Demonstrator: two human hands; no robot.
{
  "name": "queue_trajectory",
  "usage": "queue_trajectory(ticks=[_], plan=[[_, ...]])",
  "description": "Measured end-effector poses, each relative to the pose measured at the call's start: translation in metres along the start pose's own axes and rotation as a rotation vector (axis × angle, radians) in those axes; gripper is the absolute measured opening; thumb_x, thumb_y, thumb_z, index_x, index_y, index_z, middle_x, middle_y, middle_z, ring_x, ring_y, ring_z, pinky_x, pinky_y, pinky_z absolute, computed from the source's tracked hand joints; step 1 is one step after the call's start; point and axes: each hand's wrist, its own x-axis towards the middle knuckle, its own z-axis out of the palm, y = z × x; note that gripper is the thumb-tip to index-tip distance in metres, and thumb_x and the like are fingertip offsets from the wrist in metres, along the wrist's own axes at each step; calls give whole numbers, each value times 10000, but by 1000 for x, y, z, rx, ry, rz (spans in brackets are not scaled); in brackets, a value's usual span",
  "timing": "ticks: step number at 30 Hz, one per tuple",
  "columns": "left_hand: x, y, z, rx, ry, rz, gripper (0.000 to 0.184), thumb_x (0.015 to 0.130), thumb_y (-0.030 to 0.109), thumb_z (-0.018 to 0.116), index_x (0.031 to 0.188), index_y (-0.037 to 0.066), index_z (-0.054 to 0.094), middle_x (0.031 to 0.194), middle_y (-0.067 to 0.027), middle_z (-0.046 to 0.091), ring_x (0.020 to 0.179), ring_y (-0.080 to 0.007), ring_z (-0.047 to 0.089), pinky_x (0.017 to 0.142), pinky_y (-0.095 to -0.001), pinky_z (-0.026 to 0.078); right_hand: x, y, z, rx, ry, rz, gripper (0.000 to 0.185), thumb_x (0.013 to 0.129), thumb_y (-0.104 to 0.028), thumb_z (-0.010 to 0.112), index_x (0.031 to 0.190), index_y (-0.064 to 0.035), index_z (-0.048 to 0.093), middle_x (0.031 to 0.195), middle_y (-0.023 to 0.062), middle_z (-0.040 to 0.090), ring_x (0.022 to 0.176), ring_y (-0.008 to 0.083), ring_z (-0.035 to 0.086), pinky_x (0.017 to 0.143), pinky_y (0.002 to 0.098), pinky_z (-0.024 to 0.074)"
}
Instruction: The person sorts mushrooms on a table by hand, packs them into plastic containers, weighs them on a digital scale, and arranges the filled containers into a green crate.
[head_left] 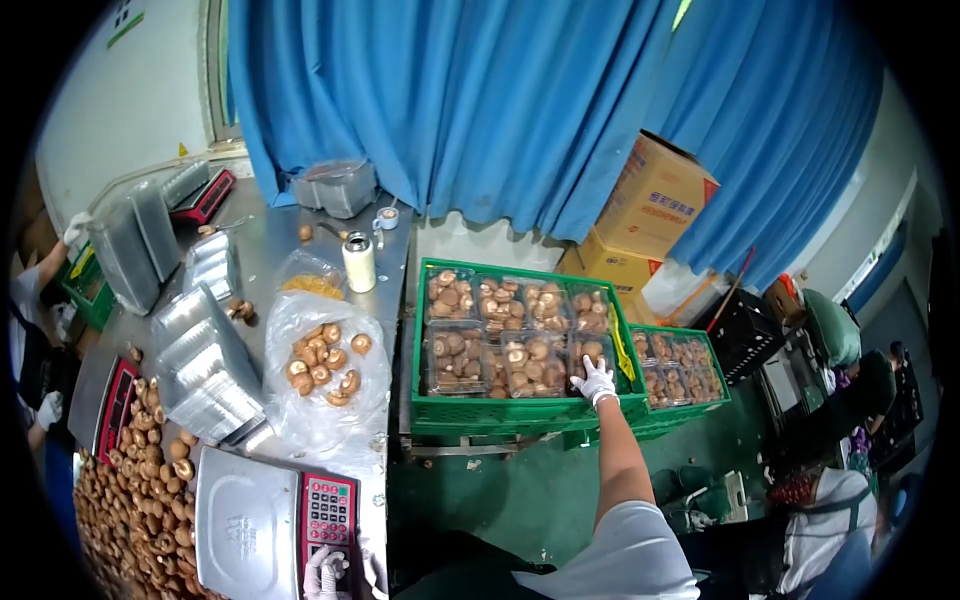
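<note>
My right hand [595, 382], in a white glove, rests with spread fingers on a clear pack of mushrooms [592, 350] at the front right corner of a green crate [500, 410]. Similar packs fill the crate in two rows. My left hand [326, 573], also gloved, is at the bottom edge over the lower keypad [328, 508] of a scale, its fingers curled together with nothing visible in them. The metal pan [245, 520] of that scale is bare. Loose mushrooms [150, 500] are heaped left of it.
Mushrooms on a plastic bag [335, 430], stacked clear trays [205, 365] and a bottle [358, 262] stand on the metal table [265, 240]. A second packed crate [690, 405] adjoins the first. Cardboard boxes [655, 195] stand behind. Other people [830, 525] are at both sides.
</note>
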Motion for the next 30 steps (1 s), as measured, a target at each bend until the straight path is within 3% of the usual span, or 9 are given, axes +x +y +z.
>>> queue_trajectory(ticks=[1, 2, 5, 7, 9, 12, 22, 25, 30], plan=[[-2, -8, -1, -98, 35, -3, 347, 972, 138, 482, 1291, 2, 488, 1191, -142, 577, 1072, -263, 554, 954, -359, 441, 0, -9, 4, -46, 18, -56, 764, 841, -510, 602, 1484, -283, 258, 1554, 159, 167, 1365, 517, 199, 1122, 497, 255], [1, -27, 2, -51, 134, 240, 283, 980, 230, 501, 1163, 14, 499, 981, -125, 638, 789, -142, 604, 692, -253, 482, -3, -17, 9, -94, 32, -111, 749, 851, -487, 596, 1484, -281, 255, 1549, 165, 183, 1362, 521, 200, 1124, 498, 252], [-20, -2, 19, 3, 181, 176, 357, 978, 233, 518, 1229, -20, 506, 1026, -129, 647, 875, -164, 612, 804, -266, 470, -13, -39, -2, -87, -41, -248, 692, 877, -422, 553, 1483, -271, 255, 1547, 164, 187, 1360, 520, 204, 1128, 506, 244], [-26, -8, 19, -76, 178, 221, 335, 969, 193, 533, 1225, -22, 522, 1018, -122, 652, 880, -156, 607, 804, -266, 466, -11, -44, -19, -18, -22, -361, 624, 869, -443, 544, 1428, -213, 387, 1470, 186, 355, 1330, 368, 376, 1093, 403, 321], [-37, -10, 14, -62, 188, 271, 315, 964, 167, 539, 1215, -23, 532, 1011, -117, 657, 869, -144, 598, 795, -261, 469, -8, -36, -38, 315, 176, -344, 561, 831, -389, 609, 1293, -81, 532, 1205, 213, 600, 1139, 365, 555, 966, 415, 438], [-60, -5, 15, -166, 357, 197, 286, 962, 160, 537, 1187, -14, 556, 997, -102, 668, 873, -140, 609, 800, -256, 478, 27, -31, -20, 242, 585, -158, 385, 852, -315, 626, 1132, -51, 631, 1126, 192, 628, 1078, 345, 580, 935, 421, 449], [-99, -4, 14, -115, 452, 214, 306, 981, 163, 501, 1245, 16, 550, 1123, -93, 643, 1069, -159, 588, 959, -293, 443, -246, -452, -37, 555, 383, -1765, 368, 882, -169, 587, 1228, -46, 569, 1193, 159, 594, 1135, 321, 541, 991, 428, 398], [-117, -26, 13, -57, 561, 235, 310, 974, 185, 525, 1242, 35, 568, 1161, -87, 631, 1073, -156, 591, 950, -281, 447, -296, -533, -27, 301, 513, -1865, 356, 913, -278, 529, 1177, -51, 605, 1187, 166, 609, 1154, 338, 522, 984, 460, 373], [-166, -79, 20, -212, 904, 160, 336, 975, 252, 539, 1248, 59, 570, 1013, -22, 657, 822, -80, 575, 707, -219, 479, -263, -596, 27, 86, 481, -1883, 186, 859, -294, 603, 867, -119, 664, 761, 191, 653, 741, 369, 628, 721, 470, 461]])
